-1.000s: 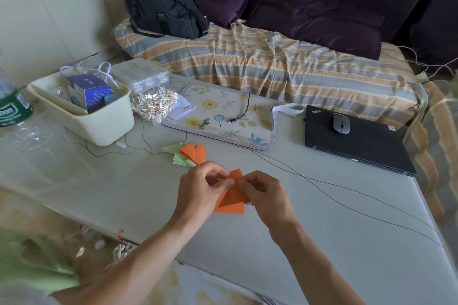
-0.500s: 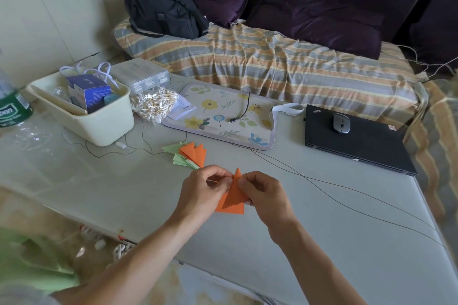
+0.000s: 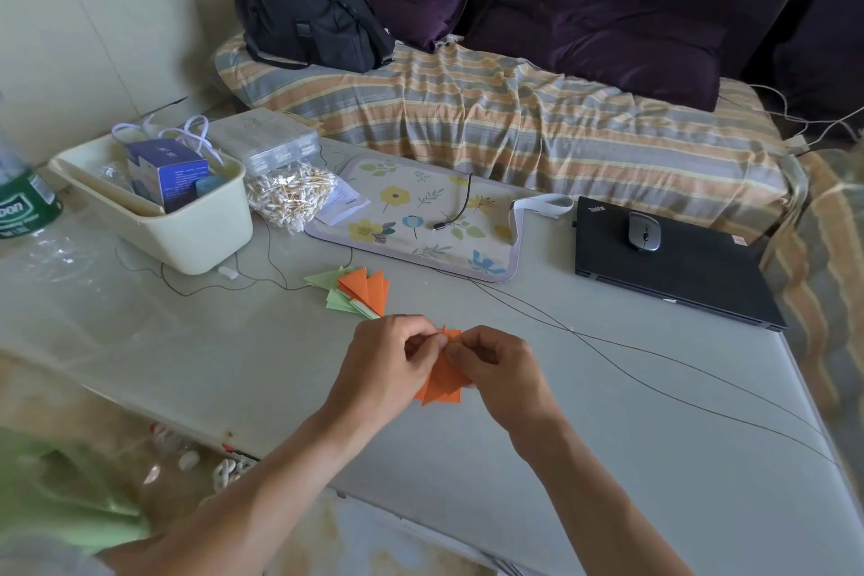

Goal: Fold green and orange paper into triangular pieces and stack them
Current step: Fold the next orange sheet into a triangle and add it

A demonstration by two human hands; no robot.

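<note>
An orange paper piece (image 3: 442, 381), partly folded into a narrow pointed shape, is held just above the grey table between both hands. My left hand (image 3: 390, 362) pinches its upper left edge, and my right hand (image 3: 498, 365) pinches its upper right edge; the fingertips nearly meet at the top. The hands hide much of the paper. A small pile of folded green and orange triangular pieces (image 3: 362, 290) lies on the table just beyond my left hand.
A cream tub (image 3: 187, 234) with a blue box stands at the left, next to a bag of cotton swabs (image 3: 290, 196). A floral pad (image 3: 421, 220) lies behind the pile. A closed black laptop (image 3: 673, 271) carries a mouse. Thin cables (image 3: 608, 355) cross the table.
The orange paper's flaps have been folded inward, making it narrower. Both hands have drawn closer together at its top.
</note>
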